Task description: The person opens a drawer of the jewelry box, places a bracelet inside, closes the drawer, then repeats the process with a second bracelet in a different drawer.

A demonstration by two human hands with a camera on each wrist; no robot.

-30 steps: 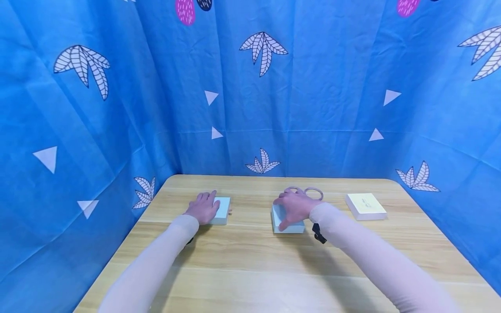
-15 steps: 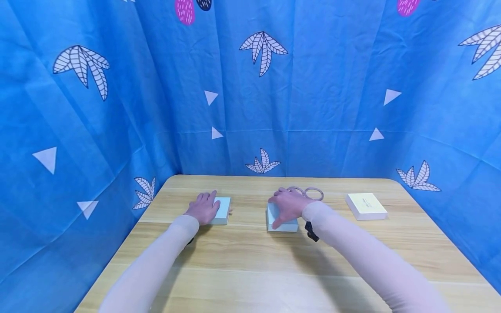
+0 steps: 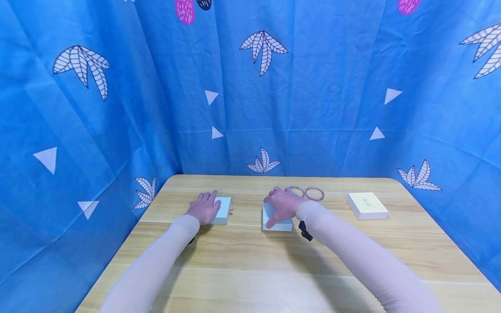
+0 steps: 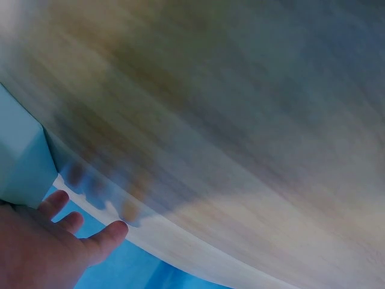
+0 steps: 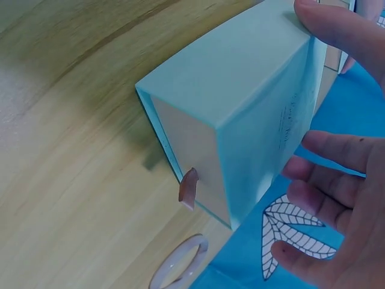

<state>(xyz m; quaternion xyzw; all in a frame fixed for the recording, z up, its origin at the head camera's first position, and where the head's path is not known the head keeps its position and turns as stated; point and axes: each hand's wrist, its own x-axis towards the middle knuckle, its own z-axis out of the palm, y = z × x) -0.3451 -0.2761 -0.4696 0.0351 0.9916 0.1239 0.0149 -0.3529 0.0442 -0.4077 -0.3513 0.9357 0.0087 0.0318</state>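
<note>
My left hand [image 3: 203,208] rests on a pale blue box [image 3: 223,208] left of centre on the table, its fingers extended past the far side. That box [image 4: 21,150] enters the left wrist view at the left edge. With my right hand [image 3: 282,205] I grip a second pale blue box [image 3: 277,226] from above, thumb on the near side and fingers across the far side. In the right wrist view this box [image 5: 258,126] has small print on top, and a brown ribbon tab [image 5: 189,188] sticks out of its cream-coloured side.
Two pale ring-shaped pieces [image 3: 314,194] lie side by side behind my right hand. A white box [image 3: 367,206] with small yellowish print stands further right. A blue patterned curtain [image 3: 332,108] closes in the back and sides of the wooden table [image 3: 235,261].
My right hand has slid its pale blue box left, nearer to the other box. My left hand and its box have stayed in place.
</note>
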